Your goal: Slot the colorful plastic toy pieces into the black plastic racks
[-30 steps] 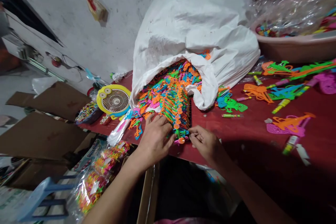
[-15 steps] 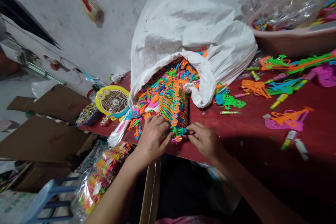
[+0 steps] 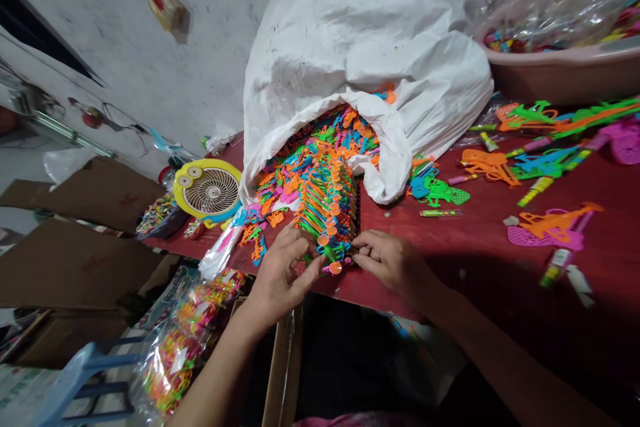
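Note:
A tight row of small plastic toy pieces [image 3: 325,203] in orange, green, blue and pink runs toward me on the table, with round orange ends along its top. At its near left end is my left hand [image 3: 286,275], thumb and forefinger closed by a green piece; whether they grip it is hidden. My right hand [image 3: 387,259] is pinched at the near right end, on something too small to make out. Behind the row, a big white sack [image 3: 360,33] lies with its mouth toward me, full of the same loose pieces.
Flat toy guns [image 3: 490,165] and small tubes lie on the red table [image 3: 425,240] to the right. A pink basin [image 3: 560,70] stands behind them. Left are a yellow fan [image 3: 213,190], a bowl of small parts [image 3: 165,217], bagged toys [image 3: 173,367] and a blue stool [image 3: 83,367].
The left thumb and forefinger have shifted slightly at the row's near end, and the left hand has turned a little. My right hand stays at the right side. The view has shifted slightly.

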`<state>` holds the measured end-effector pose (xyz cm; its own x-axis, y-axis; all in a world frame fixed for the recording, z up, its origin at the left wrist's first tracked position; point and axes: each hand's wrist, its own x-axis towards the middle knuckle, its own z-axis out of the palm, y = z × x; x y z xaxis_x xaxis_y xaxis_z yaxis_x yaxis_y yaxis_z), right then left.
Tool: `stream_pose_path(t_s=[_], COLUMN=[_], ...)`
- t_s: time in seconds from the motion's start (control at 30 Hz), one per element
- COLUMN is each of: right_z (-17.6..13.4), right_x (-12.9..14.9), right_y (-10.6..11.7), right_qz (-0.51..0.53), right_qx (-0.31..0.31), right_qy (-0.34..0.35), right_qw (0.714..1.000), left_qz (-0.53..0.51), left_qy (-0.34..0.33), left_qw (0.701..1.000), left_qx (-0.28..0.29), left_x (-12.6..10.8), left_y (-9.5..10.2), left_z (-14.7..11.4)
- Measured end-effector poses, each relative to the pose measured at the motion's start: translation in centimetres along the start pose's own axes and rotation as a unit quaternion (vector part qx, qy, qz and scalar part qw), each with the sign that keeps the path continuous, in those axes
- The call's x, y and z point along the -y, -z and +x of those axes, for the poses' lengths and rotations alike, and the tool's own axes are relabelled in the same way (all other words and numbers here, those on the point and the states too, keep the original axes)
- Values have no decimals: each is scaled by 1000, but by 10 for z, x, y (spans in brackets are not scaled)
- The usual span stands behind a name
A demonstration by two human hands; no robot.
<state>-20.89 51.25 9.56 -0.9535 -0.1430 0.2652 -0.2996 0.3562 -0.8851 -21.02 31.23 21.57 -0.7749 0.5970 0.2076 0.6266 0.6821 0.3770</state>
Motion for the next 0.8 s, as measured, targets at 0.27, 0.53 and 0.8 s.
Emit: stream_pose_path(t_s=[0.27, 0.53, 0.8], right_z=[2, 5, 5], right_x=[6, 18, 16], right_y=[-3, 6, 10], right_qz=[34, 126, 138], right_qx=[-29, -10, -9], right_qy=[35, 33, 26], right_qw=[998, 991, 990], left_qz=[-19, -9, 49], left_qy=[11, -8, -43], left_qw=[999, 999, 958], left_qx=[-27, -37, -280], left_x=[2, 3, -5], left_y=[-2, -5, -23], left_z=[-2, 0, -25])
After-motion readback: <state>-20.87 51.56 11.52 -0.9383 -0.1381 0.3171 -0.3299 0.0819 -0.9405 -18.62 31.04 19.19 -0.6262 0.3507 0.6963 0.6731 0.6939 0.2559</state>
